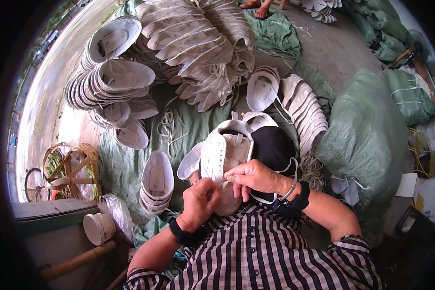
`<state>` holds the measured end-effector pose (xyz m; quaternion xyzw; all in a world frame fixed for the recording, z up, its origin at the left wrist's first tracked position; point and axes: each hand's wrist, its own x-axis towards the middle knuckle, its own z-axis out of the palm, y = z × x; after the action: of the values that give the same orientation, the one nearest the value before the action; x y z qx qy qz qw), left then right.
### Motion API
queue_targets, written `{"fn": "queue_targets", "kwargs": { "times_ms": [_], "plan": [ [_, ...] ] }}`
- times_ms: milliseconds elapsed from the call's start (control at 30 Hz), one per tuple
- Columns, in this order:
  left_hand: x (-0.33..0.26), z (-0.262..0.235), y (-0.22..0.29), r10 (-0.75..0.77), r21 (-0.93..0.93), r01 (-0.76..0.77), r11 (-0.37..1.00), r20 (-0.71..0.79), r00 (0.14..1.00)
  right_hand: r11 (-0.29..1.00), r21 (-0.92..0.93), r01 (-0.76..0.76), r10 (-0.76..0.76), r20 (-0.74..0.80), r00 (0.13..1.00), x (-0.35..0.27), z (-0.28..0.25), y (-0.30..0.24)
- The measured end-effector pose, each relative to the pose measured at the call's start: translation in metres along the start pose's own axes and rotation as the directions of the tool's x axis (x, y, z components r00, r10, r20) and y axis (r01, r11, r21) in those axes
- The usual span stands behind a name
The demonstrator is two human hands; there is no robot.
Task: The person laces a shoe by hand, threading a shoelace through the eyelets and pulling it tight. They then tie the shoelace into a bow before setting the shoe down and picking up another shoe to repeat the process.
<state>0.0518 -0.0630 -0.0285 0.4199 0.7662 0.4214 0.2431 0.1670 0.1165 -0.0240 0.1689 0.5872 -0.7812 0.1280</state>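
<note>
At far left a bicycle wheel (34,185) stands beside a woven basket (93,164), with a pale bucket (99,228) and a bamboo pole (79,261) below them. Next come nested stacks (108,84) of pale shoe uppers and, lower down, a smaller stack (157,179) on a green sheet (123,166), near a loose tangle of cord (167,129). A large heap (193,43) of uppers rises behind. The left hand (198,203) is clenched just beside the lower end of a white shoe (220,150); whether anything is inside the fist I cannot tell. The shoe is in front of the person's chest, its opening away from the body, eyelets showing. At its right edge the right hand (263,178) has thumb and forefinger drawn close together; I cannot tell whether they grip a lace. Just right of the shoe is a dark rounded object (274,147), and beyond it a curved row (303,106) of uppers. A bulging green sack (365,130) stands further right, then a smaller one near a yellow coil (422,154).
</note>
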Motion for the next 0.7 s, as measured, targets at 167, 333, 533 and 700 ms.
{"fn": "queue_targets", "kwargs": {
  "times_ms": [167,333,533,700],
  "plan": [
    [0.002,0.005,-0.002,-0.062,-0.017,0.061,0.998,-0.045,0.997,0.998,-0.062,0.004,-0.004,0.003,1.0,0.001,-0.001,-0.002],
    [0.01,0.005,0.001,-0.097,-0.01,0.097,0.995,-0.046,0.994,0.999,-0.037,0.033,-0.032,0.008,0.999,0.003,-0.006,-0.003],
    [0.002,0.011,-0.025,-0.081,0.009,0.081,0.997,-0.018,0.997,0.984,-0.166,0.07,-0.065,0.036,0.997,0.004,0.001,0.003],
    [0.017,0.007,0.001,0.014,0.108,-0.02,0.994,0.058,0.998,0.997,-0.057,0.057,-0.057,0.006,0.998,-0.008,0.0,0.018]
  ]
}}
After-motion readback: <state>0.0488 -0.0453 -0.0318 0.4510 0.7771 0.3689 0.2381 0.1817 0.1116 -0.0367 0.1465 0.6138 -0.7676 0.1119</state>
